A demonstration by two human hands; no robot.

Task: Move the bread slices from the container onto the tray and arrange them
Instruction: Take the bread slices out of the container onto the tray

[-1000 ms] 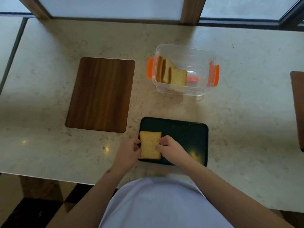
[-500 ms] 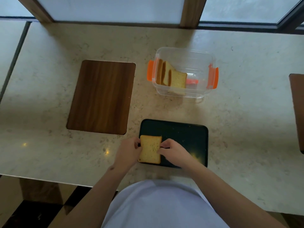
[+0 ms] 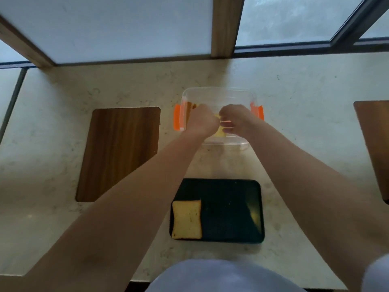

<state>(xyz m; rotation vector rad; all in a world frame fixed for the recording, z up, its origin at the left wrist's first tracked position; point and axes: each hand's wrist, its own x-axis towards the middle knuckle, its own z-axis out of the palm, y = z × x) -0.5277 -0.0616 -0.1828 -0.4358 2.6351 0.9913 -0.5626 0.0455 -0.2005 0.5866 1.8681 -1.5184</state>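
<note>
A clear plastic container [image 3: 219, 90] with orange clips stands at the far middle of the counter. Both of my hands reach into it. My left hand [image 3: 203, 121] and my right hand [image 3: 235, 118] curl onto the two sides of a bread slice [image 3: 219, 132], which shows between them. More slices [image 3: 190, 106] stand on edge at the container's left end, mostly hidden by my left hand. Nearer to me lies the dark tray [image 3: 229, 207]. One bread slice [image 3: 187, 219] lies flat in its left near corner.
A brown wooden board [image 3: 120, 152] is set into the pale stone counter [image 3: 294, 123], left of the container and tray. Another brown panel [image 3: 374, 144] shows at the right edge. Window frames run along the counter's far side.
Both hands let go of the slice on the tray and moved away from me into the container. The view tilted up and came closer.
</note>
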